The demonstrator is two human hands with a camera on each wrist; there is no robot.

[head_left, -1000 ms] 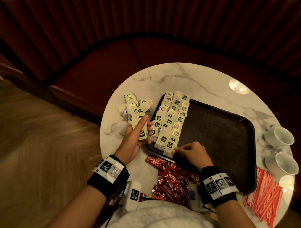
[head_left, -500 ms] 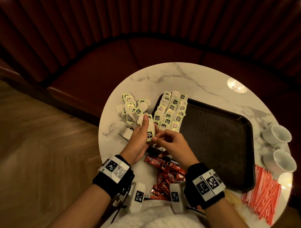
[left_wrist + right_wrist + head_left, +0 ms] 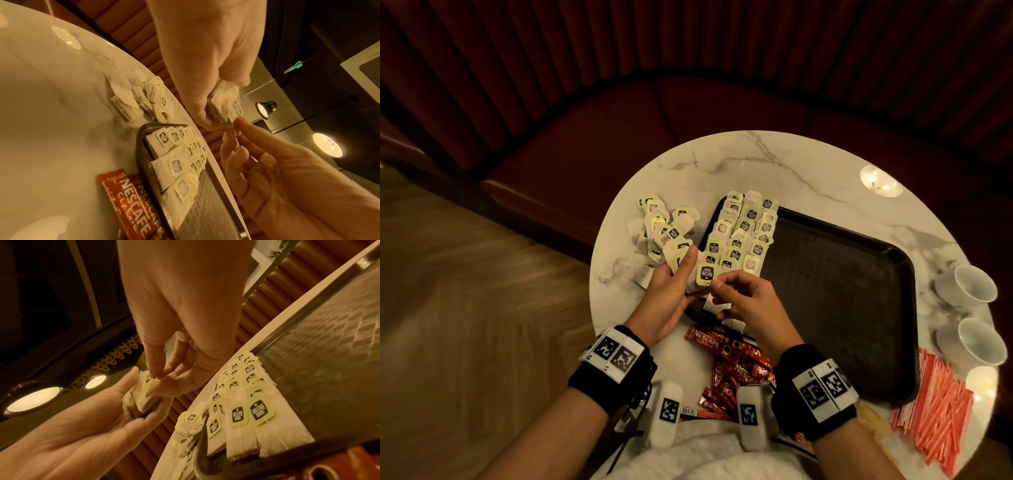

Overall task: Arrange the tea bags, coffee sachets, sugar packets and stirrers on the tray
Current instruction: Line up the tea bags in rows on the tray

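While the left hand [image 3: 666, 294] grips a small stack of tea bags [image 3: 702, 275] over the near-left corner of the tray [image 3: 835, 308], fingers curled under and thumb up along the side, I note the right hand [image 3: 748, 301] with thumb and forefinger pinched on the top bag's tag. The laid bags [image 3: 744, 233] stand in three rows on the tray's left end; a loose heap [image 3: 664, 229] waits on the table [image 3: 756, 164] beside it. Risk, as I judge it: strings may tangle, so one pull lifts two bags, or a dropped bag skews the rows below. Sachets [image 3: 729, 366] and stirrers [image 3: 935, 411] lie off the tray. No sugar packets seen. The stack count is hidden by the palm; the wrist views blur the fingertips.
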